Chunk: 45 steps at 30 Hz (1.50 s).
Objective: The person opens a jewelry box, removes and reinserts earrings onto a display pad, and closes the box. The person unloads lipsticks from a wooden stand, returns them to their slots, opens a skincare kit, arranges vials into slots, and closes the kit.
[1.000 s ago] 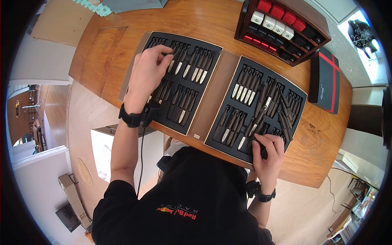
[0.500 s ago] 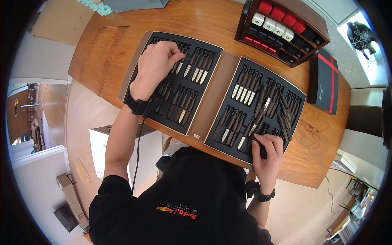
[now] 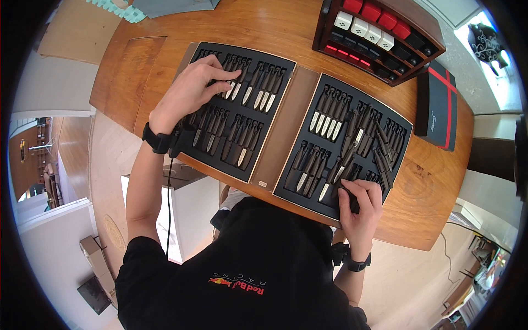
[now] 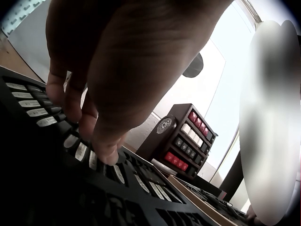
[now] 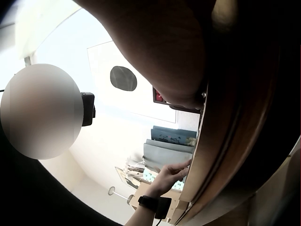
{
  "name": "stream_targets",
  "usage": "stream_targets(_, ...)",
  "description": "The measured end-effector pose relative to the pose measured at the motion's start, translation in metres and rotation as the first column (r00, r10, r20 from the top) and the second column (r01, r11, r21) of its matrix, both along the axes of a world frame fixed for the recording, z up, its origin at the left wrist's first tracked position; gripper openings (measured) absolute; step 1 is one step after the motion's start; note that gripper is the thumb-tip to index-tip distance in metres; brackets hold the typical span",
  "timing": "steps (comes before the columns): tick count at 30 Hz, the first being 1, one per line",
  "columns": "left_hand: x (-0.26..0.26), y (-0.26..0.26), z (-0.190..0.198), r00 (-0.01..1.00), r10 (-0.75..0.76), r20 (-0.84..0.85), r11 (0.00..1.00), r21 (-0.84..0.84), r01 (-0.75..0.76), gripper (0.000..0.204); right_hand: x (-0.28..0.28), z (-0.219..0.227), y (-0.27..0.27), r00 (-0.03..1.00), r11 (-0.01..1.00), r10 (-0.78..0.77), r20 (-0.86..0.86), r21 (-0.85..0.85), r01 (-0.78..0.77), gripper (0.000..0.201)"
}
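Observation:
My left hand (image 3: 187,91) is over the upper left part of an opened case's left tray (image 3: 217,159). Its thumb and index finger are apart, their tips at a group of slim dark pieces with silvery, blade-like ends (image 3: 235,91). In the left wrist view the thumb tip comes down right at these silvery ends (image 4: 93,160). My right hand (image 3: 363,206) rests at the near edge of the right tray (image 3: 280,187), fingers loosely bent beside dark pieces (image 3: 335,179). What lies under its fingertips is hidden.
More dark pieces (image 3: 385,146) lie loose across each other on the right tray. Behind stands a brown wooden rack (image 3: 379,41) with red, white and black blocks. A black box with a red ribbon (image 3: 437,110) is at the right. A cable (image 3: 169,220) hangs from the left wrist.
My left hand first shifted right along the upper row, then drew back left while its thumb and index finger spread, baring more silvery ends. My right hand stays in place.

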<state>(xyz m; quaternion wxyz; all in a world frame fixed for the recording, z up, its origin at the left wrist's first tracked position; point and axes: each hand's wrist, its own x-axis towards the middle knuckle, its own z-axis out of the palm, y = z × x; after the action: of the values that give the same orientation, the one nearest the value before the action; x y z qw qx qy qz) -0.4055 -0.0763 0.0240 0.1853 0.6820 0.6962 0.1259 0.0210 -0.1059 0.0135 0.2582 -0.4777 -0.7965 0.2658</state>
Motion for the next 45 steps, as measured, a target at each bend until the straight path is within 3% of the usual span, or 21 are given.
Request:
stream_targets(6,-0.008,0.005,0.001,0.994,0.064,0.093,0.996,-0.064,-0.058,0.037,0.0,0.0,0.0,1.0,1.0,0.0,0.003,-0.006,0.0,0.023)
stream_targets(15,-0.02,0.014,-0.008,0.966,0.037,0.255,0.997,-0.078,-0.017,0.033,0.0,0.0,0.001,1.0,1.0,-0.008,0.007,-0.014,0.008,0.023)
stream_targets(18,-0.021,0.014,-0.01,0.97,0.026,0.241,0.999,-0.05,-0.015,0.029,0.0,0.001,0.001,1.0,1.0,-0.007,0.005,-0.021,0.007,0.024)
stream_targets(23,-0.016,0.012,-0.008,0.992,-0.117,0.04,0.989,0.1,0.113,0.024,-0.001,0.0,0.001,1.0,0.999,-0.012,0.0,-0.037,0.012,0.024)
stream_targets(27,-0.012,0.018,-0.002,0.979,-0.202,-0.002,0.969,0.143,0.2,0.025,-0.002,0.004,0.004,1.0,1.0,-0.005,-0.003,-0.024,0.005,0.026)
stream_targets(30,-0.007,0.022,0.011,0.996,-0.077,0.043,0.995,-0.062,0.08,0.027,-0.002,0.003,0.006,0.999,1.0,0.006,-0.034,0.002,-0.006,0.025)
stream_targets(31,0.0,0.023,0.015,0.995,-0.09,0.052,0.994,-0.057,0.093,0.027,-0.002,0.003,0.005,0.999,1.0,0.007,-0.04,0.004,-0.007,0.026)
stream_targets(33,0.019,0.018,0.023,0.972,-0.12,-0.201,0.985,0.1,0.142,0.026,-0.001,0.003,0.005,0.999,1.0,0.0,-0.035,0.004,0.0,0.026)
stream_targets(34,0.038,0.016,0.026,0.976,-0.121,-0.182,0.974,0.167,0.152,0.024,-0.001,0.003,0.005,0.999,1.0,0.005,-0.036,0.001,-0.005,0.027)
stream_targets(36,0.082,0.013,0.031,0.988,-0.119,0.099,0.985,0.137,0.105,0.023,-0.002,0.003,0.005,1.0,1.0,-0.004,-0.029,0.002,0.004,0.027)
stream_targets(37,0.103,0.011,0.028,0.975,-0.18,0.127,0.971,0.184,0.155,0.025,-0.002,0.003,0.005,1.0,1.0,-0.001,-0.028,-0.001,0.001,0.027)
stream_targets(41,0.173,0.019,0.012,0.946,-0.288,0.146,0.933,0.267,0.243,0.038,0.0,0.002,0.004,1.0,1.0,0.023,-0.017,0.015,-0.022,0.027)
stream_targets(45,0.193,0.033,0.001,0.929,-0.368,0.041,0.89,0.306,0.339,0.033,0.001,0.0,0.003,0.999,0.999,0.022,-0.028,0.028,-0.021,0.026)
